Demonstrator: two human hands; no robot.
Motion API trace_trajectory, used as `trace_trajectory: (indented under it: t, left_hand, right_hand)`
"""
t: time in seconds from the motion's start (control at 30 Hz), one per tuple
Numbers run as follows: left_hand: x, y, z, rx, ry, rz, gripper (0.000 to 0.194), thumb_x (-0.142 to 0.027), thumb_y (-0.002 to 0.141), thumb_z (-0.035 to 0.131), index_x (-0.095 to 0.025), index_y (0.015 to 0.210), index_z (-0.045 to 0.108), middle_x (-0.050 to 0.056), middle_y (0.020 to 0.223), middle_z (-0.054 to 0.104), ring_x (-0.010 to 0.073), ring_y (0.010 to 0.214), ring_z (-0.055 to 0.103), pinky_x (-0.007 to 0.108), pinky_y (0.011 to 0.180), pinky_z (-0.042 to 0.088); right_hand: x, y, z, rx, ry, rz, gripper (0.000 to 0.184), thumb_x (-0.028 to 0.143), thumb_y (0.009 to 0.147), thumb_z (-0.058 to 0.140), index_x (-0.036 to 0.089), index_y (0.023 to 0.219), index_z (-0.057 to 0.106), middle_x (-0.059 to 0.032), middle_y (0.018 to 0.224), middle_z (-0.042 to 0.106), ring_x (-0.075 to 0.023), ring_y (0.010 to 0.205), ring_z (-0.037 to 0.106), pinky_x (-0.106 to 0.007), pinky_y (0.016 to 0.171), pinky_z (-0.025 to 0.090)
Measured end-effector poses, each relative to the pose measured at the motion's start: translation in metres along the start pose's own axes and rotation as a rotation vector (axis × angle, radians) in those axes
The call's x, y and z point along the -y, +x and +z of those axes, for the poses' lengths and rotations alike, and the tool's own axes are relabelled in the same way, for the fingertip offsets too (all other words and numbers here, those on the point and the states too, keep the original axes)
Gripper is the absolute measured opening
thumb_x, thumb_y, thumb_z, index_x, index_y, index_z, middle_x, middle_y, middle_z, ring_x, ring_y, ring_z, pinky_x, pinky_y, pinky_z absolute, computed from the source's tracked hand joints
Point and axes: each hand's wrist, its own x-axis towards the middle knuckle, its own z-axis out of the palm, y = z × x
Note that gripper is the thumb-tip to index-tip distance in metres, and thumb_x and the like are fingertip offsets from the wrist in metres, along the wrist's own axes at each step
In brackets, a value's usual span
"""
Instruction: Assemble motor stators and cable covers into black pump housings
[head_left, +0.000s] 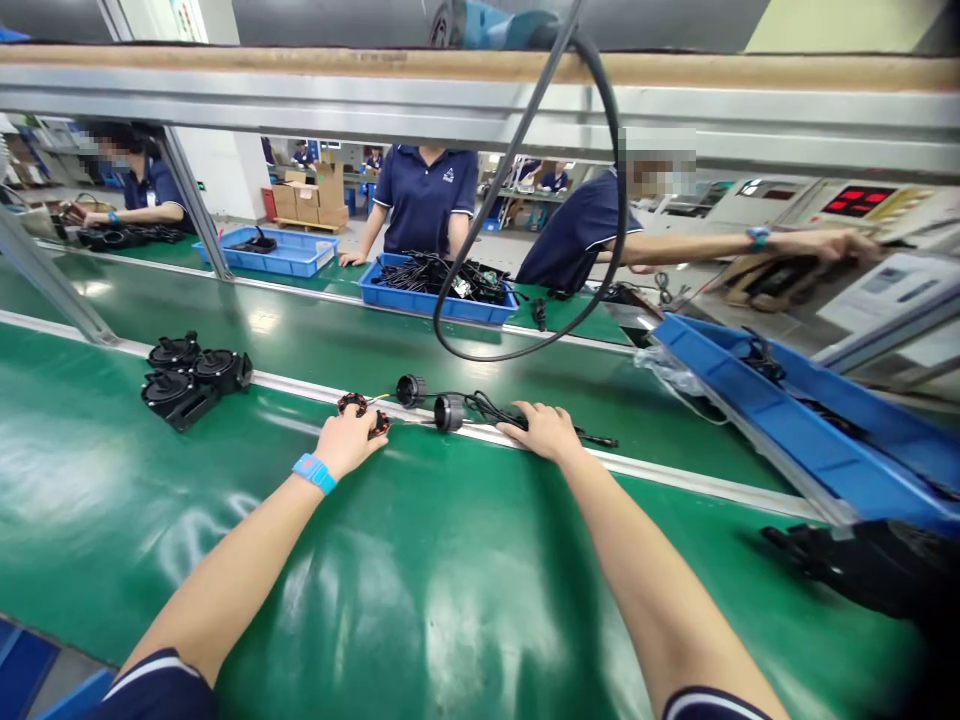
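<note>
My left hand [346, 440] reaches across the green belt [420, 600] and closes on a small round part with copper-red windings [358, 407]. My right hand [546, 430] rests on a bundle of black cable [495, 408], fingers curled over it. Between the hands lie two black round connector caps [431, 400] joined by thin wires. A blue band is on my left wrist.
Three black round housings [187, 375] sit left on the belt. A tilted blue bin [810, 410] stands at right; black parts [862, 565] lie below it. A black hose loop [592, 200] hangs overhead. Across the line, co-workers stand by blue trays [439, 300] of cables.
</note>
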Motion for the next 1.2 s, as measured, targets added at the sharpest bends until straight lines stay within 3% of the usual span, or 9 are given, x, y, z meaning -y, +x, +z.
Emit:
trace_trajectory:
  t: [0.1, 0.2, 0.4, 0.6, 0.83, 0.93, 1.0, 1.1, 1.2]
  left_hand:
    - [0.016, -0.002, -0.006, 0.029, -0.038, 0.065, 0.028, -0.044, 0.092, 0.065, -0.016, 0.093, 0.064, 0.013, 0.118, 0.06, 0.0271, 0.093, 0.069, 0.04, 0.088, 0.054]
    - [0.026, -0.01, -0.007, 0.064, -0.098, 0.108, 0.028, -0.042, 0.088, 0.071, -0.017, 0.083, 0.059, 0.013, 0.129, 0.057, 0.0254, 0.101, 0.069, 0.036, 0.09, 0.055]
    - [0.001, -0.066, -0.003, 0.162, -0.204, 0.137, 0.03, -0.039, 0.081, 0.077, -0.019, 0.076, 0.056, 0.015, 0.148, 0.045, 0.0312, 0.122, 0.064, 0.038, 0.094, 0.056]
    - [-0.019, -0.132, -0.003, 0.253, -0.197, 0.221, 0.028, -0.033, 0.085, 0.074, -0.021, 0.074, 0.051, 0.009, 0.145, 0.057, 0.032, 0.121, 0.065, 0.043, 0.094, 0.056]
    - [-0.021, -0.15, -0.002, 0.19, -0.098, 0.308, 0.029, -0.046, 0.089, 0.072, -0.019, 0.084, 0.063, 0.011, 0.149, 0.052, 0.0311, 0.108, 0.068, 0.047, 0.094, 0.057]
    - [-0.015, -0.148, -0.014, 0.125, -0.164, 0.334, 0.038, -0.059, 0.084, 0.074, -0.023, 0.094, 0.069, 0.009, 0.153, 0.048, 0.0333, 0.118, 0.063, 0.049, 0.096, 0.056]
    - [-0.006, -0.144, -0.021, 0.026, -0.234, 0.32, 0.042, -0.065, 0.086, 0.069, -0.026, 0.1, 0.071, 0.008, 0.153, 0.048, 0.032, 0.126, 0.059, 0.048, 0.1, 0.055]
    - [0.018, -0.129, -0.016, -0.171, -0.235, 0.232, 0.043, -0.064, 0.097, 0.051, -0.027, 0.106, 0.071, 0.009, 0.147, 0.055, 0.0288, 0.128, 0.058, 0.049, 0.104, 0.052]
    - [0.046, -0.112, 0.008, -0.255, -0.072, 0.073, 0.044, -0.056, 0.1, 0.048, -0.025, 0.12, 0.071, 0.013, 0.149, 0.055, 0.0349, 0.136, 0.053, 0.057, 0.109, 0.046]
  right_hand:
    - [-0.003, -0.008, -0.011, 0.04, -0.009, -0.068, 0.045, 0.064, 0.09, 0.055, 0.021, 0.097, 0.069, -0.0153, 0.104, 0.069, -0.0343, 0.108, 0.063, -0.045, 0.096, 0.048]
    - [-0.01, -0.026, -0.025, 0.052, 0.025, -0.054, 0.045, 0.064, 0.092, 0.047, 0.022, 0.087, 0.064, -0.0136, 0.096, 0.07, -0.0314, 0.095, 0.066, -0.039, 0.084, 0.05]
    - [-0.045, -0.097, -0.058, 0.151, 0.126, 0.093, 0.064, 0.078, 0.088, 0.035, 0.025, 0.052, 0.044, -0.0091, 0.053, 0.057, -0.0266, 0.055, 0.059, -0.038, 0.061, 0.046]
    - [-0.088, -0.164, -0.081, 0.048, 0.254, 0.324, 0.065, 0.085, 0.079, 0.039, 0.025, 0.068, 0.06, -0.0148, 0.065, 0.067, -0.0323, 0.062, 0.066, -0.046, 0.066, 0.051]
    - [-0.105, -0.177, -0.063, -0.003, 0.059, 0.38, 0.041, 0.063, 0.076, 0.062, 0.023, 0.085, 0.062, -0.019, 0.081, 0.071, -0.0379, 0.075, 0.066, -0.05, 0.07, 0.048]
    - [-0.083, -0.178, -0.068, -0.086, 0.047, 0.324, 0.055, 0.055, 0.072, 0.067, 0.019, 0.113, 0.066, -0.0209, 0.113, 0.072, -0.0427, 0.101, 0.067, -0.056, 0.085, 0.051]
    - [-0.052, -0.175, -0.091, -0.215, 0.093, 0.158, 0.053, 0.057, 0.08, 0.061, 0.019, 0.117, 0.066, -0.0166, 0.117, 0.072, -0.0384, 0.108, 0.066, -0.054, 0.094, 0.052]
    - [0.018, -0.162, -0.153, -0.515, 0.125, -0.158, 0.044, 0.061, 0.093, 0.053, 0.024, 0.113, 0.069, -0.0101, 0.112, 0.073, -0.0319, 0.107, 0.066, -0.05, 0.099, 0.051]
    - [0.099, -0.138, -0.232, -0.79, 0.074, -0.396, 0.037, 0.056, 0.097, 0.055, 0.025, 0.111, 0.07, -0.0083, 0.111, 0.073, -0.0288, 0.109, 0.066, -0.048, 0.101, 0.051]
